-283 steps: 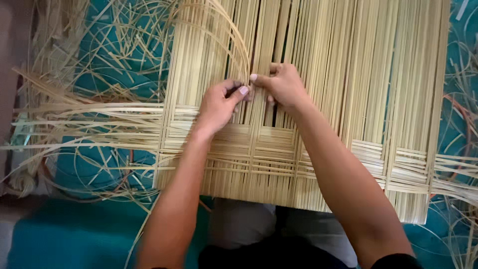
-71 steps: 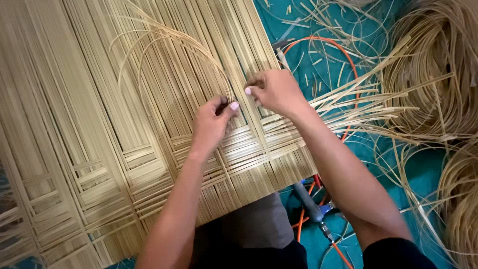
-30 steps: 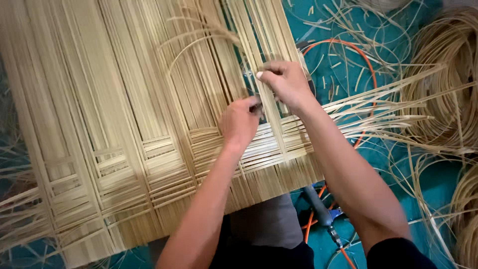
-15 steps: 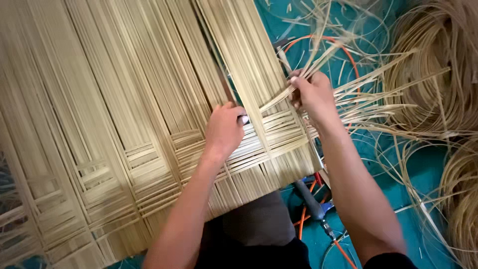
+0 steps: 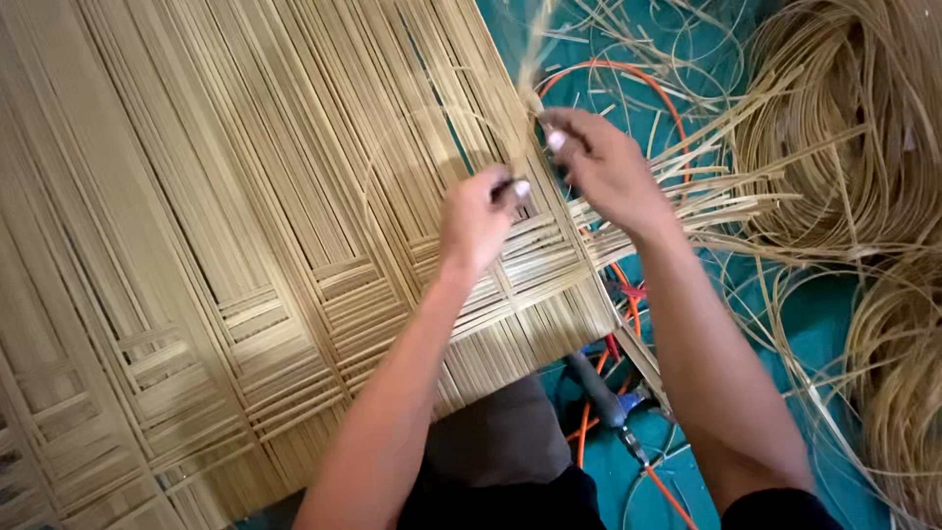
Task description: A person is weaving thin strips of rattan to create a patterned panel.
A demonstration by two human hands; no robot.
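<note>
A broad mat of pale woven bamboo strips (image 5: 226,255) fills the left and middle of the view, its long strips running from the near left up toward the far right, with bands of crosswise weave nearer the person. Over its right part, the left hand (image 5: 478,218) rests on the weave, fingers drawn together and thumb pinched against them on a thin, pale curved sliver (image 5: 412,123) that loops in an arc to the left of the hand, over the mat. Just to the right and slightly farther away, the right hand (image 5: 601,172) is closed on the same run of strips at the mat's right edge, with blurred strip ends rising from its fingers. The two hands lie close together, the right one nearer the edge. Beneath the right forearm an orange cable (image 5: 628,294) crosses the teal floor covering (image 5: 814,324). At the far right lie loose coils of split bamboo (image 5: 844,128).
</note>
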